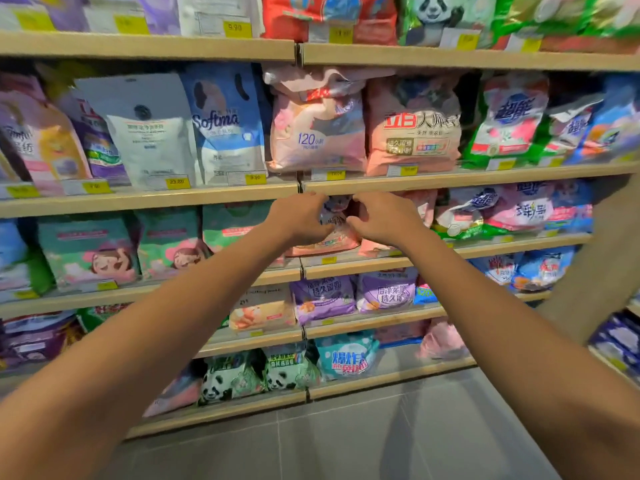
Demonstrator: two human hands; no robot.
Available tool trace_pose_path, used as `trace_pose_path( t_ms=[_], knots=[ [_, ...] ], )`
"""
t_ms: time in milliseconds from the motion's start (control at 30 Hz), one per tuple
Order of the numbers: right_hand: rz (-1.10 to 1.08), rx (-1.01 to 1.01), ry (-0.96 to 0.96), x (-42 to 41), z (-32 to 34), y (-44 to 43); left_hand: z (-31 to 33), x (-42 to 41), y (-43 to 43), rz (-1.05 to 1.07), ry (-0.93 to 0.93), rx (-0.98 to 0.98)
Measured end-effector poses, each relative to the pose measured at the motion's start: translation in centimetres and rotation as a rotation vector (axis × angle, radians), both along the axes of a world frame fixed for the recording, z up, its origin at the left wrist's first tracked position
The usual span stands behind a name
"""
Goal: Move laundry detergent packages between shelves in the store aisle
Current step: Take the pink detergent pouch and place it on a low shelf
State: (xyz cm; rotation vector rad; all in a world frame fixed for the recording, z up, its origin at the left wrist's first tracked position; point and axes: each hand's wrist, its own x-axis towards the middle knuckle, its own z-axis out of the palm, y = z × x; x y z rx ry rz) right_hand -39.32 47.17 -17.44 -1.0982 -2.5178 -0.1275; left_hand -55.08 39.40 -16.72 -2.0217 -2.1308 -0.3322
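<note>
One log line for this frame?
phase: grasping | left hand: on pink bag | right hand: on pink bag | location: third shelf

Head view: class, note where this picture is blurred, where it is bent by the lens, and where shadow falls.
Head view: motion blur smears the packs at the left edge and top right; the Softma pack reads fairly sharp. The wide lens bows the shelf edges. Soft arm shadows lie on the floor tiles. Both hands, left hand and right hand, are fairly sharp.
</note>
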Motion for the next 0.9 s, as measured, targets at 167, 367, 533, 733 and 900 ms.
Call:
trace_pose_path(
  t_ms=[167,367,533,733,900],
  knots=[
    [0.035,0.035,-0.023,2.7,0.9,3.9,0.7,3.4,3.7,0.063,-0.02,0.026],
    [0.08,0.028,-0.004,3.5,1.9,8.1,1.6,4.3,6.7,0.125,-0.052,0.084],
    [0.106,0.035,0.053,1.4,2.9,11.7,2.4,1.5,9.0,0.178,-0.031,0.131],
    [0.043,0.083,0.08,-2.7,3.8,16.5,3.0,-3.3,12.9,0.244,0.03,0.178],
    [-0.035,0.092,0.132,-5.6,5.2,20.6,4.6,-7.3,16.5,0.291,0.072,0.313]
  ],
)
